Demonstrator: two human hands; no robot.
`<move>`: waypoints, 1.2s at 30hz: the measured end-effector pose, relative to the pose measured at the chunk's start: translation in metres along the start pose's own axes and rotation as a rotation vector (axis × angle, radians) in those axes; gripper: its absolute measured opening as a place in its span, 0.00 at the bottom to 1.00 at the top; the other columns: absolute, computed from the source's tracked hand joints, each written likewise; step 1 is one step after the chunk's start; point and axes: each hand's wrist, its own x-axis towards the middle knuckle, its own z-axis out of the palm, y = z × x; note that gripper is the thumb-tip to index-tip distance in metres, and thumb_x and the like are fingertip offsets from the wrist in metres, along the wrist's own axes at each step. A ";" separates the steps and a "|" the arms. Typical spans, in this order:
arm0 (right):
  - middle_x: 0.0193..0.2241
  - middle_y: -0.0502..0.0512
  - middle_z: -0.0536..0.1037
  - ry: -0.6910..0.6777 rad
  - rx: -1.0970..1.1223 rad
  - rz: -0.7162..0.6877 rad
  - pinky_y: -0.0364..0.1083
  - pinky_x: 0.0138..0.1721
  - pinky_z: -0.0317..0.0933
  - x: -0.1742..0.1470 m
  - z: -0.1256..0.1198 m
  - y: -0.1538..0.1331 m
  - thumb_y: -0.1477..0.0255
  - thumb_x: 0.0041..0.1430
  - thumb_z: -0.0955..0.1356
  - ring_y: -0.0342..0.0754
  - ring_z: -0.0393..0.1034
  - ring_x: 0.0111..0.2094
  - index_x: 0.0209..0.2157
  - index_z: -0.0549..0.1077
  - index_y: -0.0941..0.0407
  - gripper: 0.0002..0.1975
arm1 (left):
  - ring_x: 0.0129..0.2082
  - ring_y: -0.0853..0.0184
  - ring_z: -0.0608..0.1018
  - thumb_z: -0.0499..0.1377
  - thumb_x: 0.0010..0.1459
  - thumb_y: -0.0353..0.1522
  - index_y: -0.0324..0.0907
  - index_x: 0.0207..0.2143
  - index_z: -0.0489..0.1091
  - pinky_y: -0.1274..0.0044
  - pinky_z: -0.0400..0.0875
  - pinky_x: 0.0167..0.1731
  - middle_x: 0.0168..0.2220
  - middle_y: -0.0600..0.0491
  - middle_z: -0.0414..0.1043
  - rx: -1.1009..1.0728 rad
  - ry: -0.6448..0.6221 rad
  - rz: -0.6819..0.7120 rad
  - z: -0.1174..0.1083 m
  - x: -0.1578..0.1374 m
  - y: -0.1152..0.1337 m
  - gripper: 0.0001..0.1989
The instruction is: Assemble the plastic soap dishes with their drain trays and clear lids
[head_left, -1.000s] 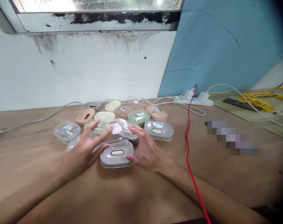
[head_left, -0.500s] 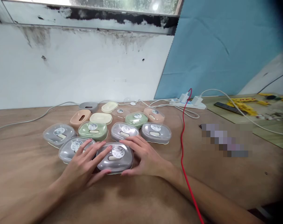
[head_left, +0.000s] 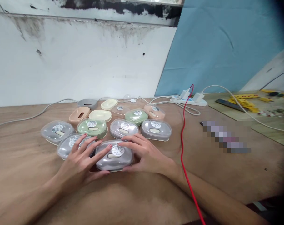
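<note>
Right in front of me sits a grey oval soap box [head_left: 119, 161] with a clear lid and a round printed sticker. My left hand [head_left: 82, 157] is at its left side, thumb at the front edge and index fingertip on the lid; its other fingers are spread over a second grey soap box [head_left: 64, 147]. From the right, my right hand [head_left: 146, 154] curves around the same front box, thumb low at the front and fingers along the back corner. Behind them stand lidded boxes: a green one [head_left: 99, 131], a grey one [head_left: 117, 131] and another grey one [head_left: 164, 132].
Farther back are a peach base [head_left: 73, 116], cream trays [head_left: 101, 115] and a clear lid [head_left: 125, 110]. A red cable [head_left: 182, 147] runs over my right forearm from a white power strip [head_left: 204, 102]. A pixelated object [head_left: 226, 137] lies right; yellow parts [head_left: 245, 103] lie beyond.
The view has tilted slightly downward, so the wall and window slide up out of frame. Both hands stay around the front grey box, which has hardly moved on the table.
</note>
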 end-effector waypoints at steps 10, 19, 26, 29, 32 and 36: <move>0.59 0.65 0.75 0.003 0.055 -0.022 0.59 0.59 0.71 -0.002 0.002 0.004 0.50 0.53 0.81 0.60 0.73 0.59 0.64 0.74 0.51 0.41 | 0.64 0.44 0.75 0.64 0.66 0.53 0.51 0.72 0.65 0.46 0.53 0.73 0.62 0.44 0.77 -0.011 0.002 0.009 -0.002 -0.001 0.001 0.37; 0.65 0.67 0.71 -0.038 0.035 0.052 0.62 0.63 0.70 -0.005 0.006 -0.005 0.59 0.59 0.80 0.62 0.71 0.65 0.67 0.70 0.50 0.38 | 0.62 0.42 0.75 0.61 0.68 0.51 0.41 0.76 0.56 0.46 0.51 0.72 0.62 0.41 0.77 -0.079 -0.047 -0.073 0.001 -0.002 0.001 0.42; 0.67 0.66 0.67 -0.066 0.122 0.101 0.59 0.63 0.72 -0.006 0.009 -0.008 0.63 0.57 0.81 0.61 0.69 0.67 0.66 0.70 0.49 0.38 | 0.61 0.44 0.75 0.64 0.64 0.50 0.42 0.70 0.62 0.48 0.54 0.71 0.59 0.43 0.78 -0.155 -0.055 -0.104 -0.004 0.001 0.002 0.39; 0.65 0.65 0.69 -0.087 0.157 0.086 0.58 0.63 0.72 -0.005 0.006 -0.007 0.62 0.56 0.82 0.60 0.70 0.66 0.65 0.71 0.49 0.39 | 0.61 0.43 0.75 0.65 0.62 0.51 0.41 0.69 0.63 0.47 0.54 0.71 0.57 0.42 0.79 -0.173 -0.046 -0.111 -0.005 0.002 0.002 0.40; 0.66 0.65 0.69 -0.106 0.174 0.080 0.58 0.64 0.71 -0.003 0.001 -0.007 0.61 0.55 0.82 0.60 0.69 0.66 0.65 0.71 0.49 0.39 | 0.60 0.42 0.75 0.66 0.61 0.52 0.38 0.70 0.62 0.47 0.55 0.71 0.56 0.41 0.79 -0.179 -0.034 -0.096 -0.004 0.002 0.002 0.43; 0.69 0.65 0.68 -0.148 0.204 0.110 0.59 0.66 0.68 -0.001 -0.002 -0.007 0.58 0.52 0.83 0.62 0.68 0.68 0.67 0.70 0.49 0.44 | 0.58 0.44 0.77 0.67 0.62 0.53 0.38 0.72 0.60 0.49 0.55 0.71 0.54 0.42 0.80 -0.172 -0.003 -0.069 -0.001 -0.001 0.001 0.45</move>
